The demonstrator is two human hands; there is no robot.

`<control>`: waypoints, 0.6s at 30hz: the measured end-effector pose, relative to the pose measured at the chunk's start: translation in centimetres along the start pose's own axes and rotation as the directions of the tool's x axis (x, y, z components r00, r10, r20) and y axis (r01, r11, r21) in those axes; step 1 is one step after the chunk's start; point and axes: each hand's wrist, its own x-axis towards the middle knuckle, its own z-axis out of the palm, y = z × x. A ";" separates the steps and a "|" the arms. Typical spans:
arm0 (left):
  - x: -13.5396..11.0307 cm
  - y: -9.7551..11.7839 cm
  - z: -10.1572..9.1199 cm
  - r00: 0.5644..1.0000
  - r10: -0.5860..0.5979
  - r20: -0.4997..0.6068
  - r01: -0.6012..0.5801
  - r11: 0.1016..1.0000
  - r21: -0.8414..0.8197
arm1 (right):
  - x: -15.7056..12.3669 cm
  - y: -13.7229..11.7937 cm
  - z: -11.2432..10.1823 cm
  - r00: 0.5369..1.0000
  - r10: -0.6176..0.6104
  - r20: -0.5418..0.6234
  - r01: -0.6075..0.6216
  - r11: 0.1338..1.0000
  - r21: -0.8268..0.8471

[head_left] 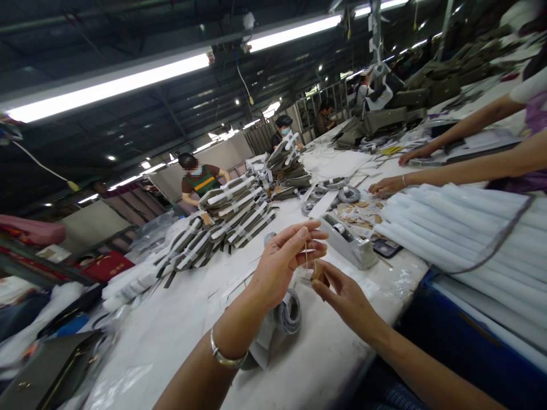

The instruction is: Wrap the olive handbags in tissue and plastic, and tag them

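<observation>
My left hand (284,259), with a silver bangle on its wrist, is raised over the white table (171,330) and pinches a thin pale string (306,257) between thumb and fingers. My right hand (342,293) sits just below and right of it, fingers closed on a small brown tag (318,271) at the string's lower end. A grey coil of cord (289,312) lies on the table right under both hands. A grey tape dispenser (350,242) stands just beyond them.
Stacks of grey items with white bands (231,219) fill the table's middle. White rolls (461,228) lie on the right above a blue bin (470,336). Another person's two hands (401,171) reach in from the right. Masked workers stand at the far side.
</observation>
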 end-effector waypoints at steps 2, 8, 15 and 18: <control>0.0 -0.1 0.1 1.000 0.003 0.001 -0.003 1.000 -0.007 | -0.1 0.3 0.0 0.999 0.027 0.021 -0.028 0.998 0.049; -0.5 -0.5 0.4 1.000 0.009 0.023 -0.009 1.000 -0.023 | -0.4 0.1 -0.1 0.991 0.104 0.088 -0.127 0.938 0.322; -1.7 -0.8 0.5 0.997 -0.075 0.018 0.075 0.997 0.022 | -0.3 0.2 -1.1 0.992 0.090 -0.086 -0.060 0.952 0.301; -2.7 -1.4 0.6 0.991 -0.135 0.022 0.132 0.985 0.109 | -0.1 0.6 -2.2 0.954 -0.161 -0.252 0.153 0.987 -0.055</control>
